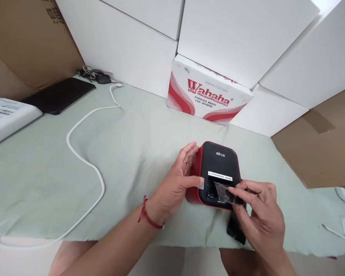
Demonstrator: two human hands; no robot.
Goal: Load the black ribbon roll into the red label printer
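A small label printer [218,163] with a black top and red sides sits on the green cloth near the front edge. My left hand [175,180] braces its left side, fingers along the red wall and thumb on a small grey tab [201,186] at the top edge. Between the thumb and fingers of my right hand [257,207] is a piece of clear plastic film [222,191], which lies over the front of the printer by its dark slot. A white warning strip [220,176] runs just above that slot. Partly hidden below my right hand is a flat black object [235,229].
A Wahaha water carton [207,92] stands behind the printer against white boxes [232,34]. On the left a white cable [99,176] curves across the cloth, near a black tablet-like slab [63,94], keys [93,74] and a white box [11,119]. Cardboard [324,142] stands right.
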